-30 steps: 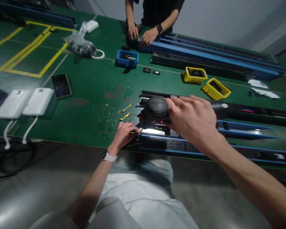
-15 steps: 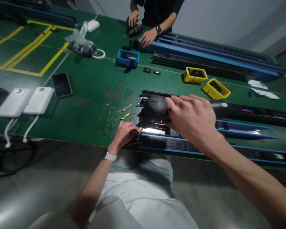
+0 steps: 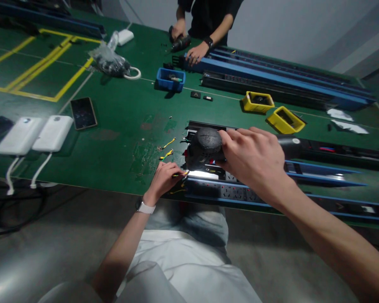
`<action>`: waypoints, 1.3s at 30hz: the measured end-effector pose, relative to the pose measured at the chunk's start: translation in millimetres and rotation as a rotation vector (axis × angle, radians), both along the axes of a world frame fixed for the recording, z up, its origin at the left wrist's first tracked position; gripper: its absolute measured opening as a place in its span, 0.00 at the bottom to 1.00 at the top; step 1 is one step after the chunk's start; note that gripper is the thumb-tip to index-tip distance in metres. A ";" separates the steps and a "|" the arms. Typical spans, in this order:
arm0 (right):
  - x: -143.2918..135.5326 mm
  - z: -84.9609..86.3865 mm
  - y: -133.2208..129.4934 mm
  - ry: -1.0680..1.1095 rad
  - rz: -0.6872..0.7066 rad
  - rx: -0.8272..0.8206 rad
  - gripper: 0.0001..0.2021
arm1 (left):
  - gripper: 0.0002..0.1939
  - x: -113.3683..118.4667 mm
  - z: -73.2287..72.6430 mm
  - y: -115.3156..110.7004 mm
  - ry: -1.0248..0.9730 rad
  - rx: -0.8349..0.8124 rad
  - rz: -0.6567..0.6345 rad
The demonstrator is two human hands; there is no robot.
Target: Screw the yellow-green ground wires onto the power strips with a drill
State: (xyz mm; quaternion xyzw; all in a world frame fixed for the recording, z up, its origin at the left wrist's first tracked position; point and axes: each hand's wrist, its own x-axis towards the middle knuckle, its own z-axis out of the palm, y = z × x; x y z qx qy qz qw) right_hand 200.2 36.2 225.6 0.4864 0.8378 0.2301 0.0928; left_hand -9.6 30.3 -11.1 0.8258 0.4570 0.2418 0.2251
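Observation:
My right hand (image 3: pixel 254 153) is wrapped round a black power drill (image 3: pixel 205 143), held over the end of a blue and black socket strip (image 3: pixel 208 191). A bright light shines onto the strip's end under the drill. The drill's tip is hidden by its body. My left hand (image 3: pixel 166 179) is closed in a pinch on a short yellow-green wire (image 3: pixel 180 174) at that same end. Two more short yellow wires (image 3: pixel 168 144) lie on the green table (image 3: pixel 120 168) just beyond my left hand.
Across the table a co-worker's hand (image 3: pixel 178 29) is on another drill (image 3: pixel 180 43). Long blue rails (image 3: pixel 271 73) lie there. A blue bin (image 3: pixel 170 80), two yellow bins (image 3: pixel 286 120), a phone (image 3: pixel 84 112), white power banks (image 3: pixel 52 132) and a bagged bundle (image 3: pixel 109 61) stand about.
My hands, the drill and the wire stay almost in place; the view has shifted slightly. The co-worker's hand at the other drill has moved a little and now grips it.

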 end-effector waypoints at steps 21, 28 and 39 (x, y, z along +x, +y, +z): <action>1.4 0.6 0.2 0.021 -0.050 -0.020 0.08 | 0.06 0.4 3.6 -0.7 0.014 0.014 0.001; 1.8 0.0 0.2 0.028 -0.042 -0.017 0.08 | 0.06 -0.2 0.7 -0.3 0.021 0.006 -0.003; -2.9 2.1 0.2 0.010 -0.039 -0.020 0.08 | 0.06 0.3 2.5 -0.5 0.005 0.002 -0.009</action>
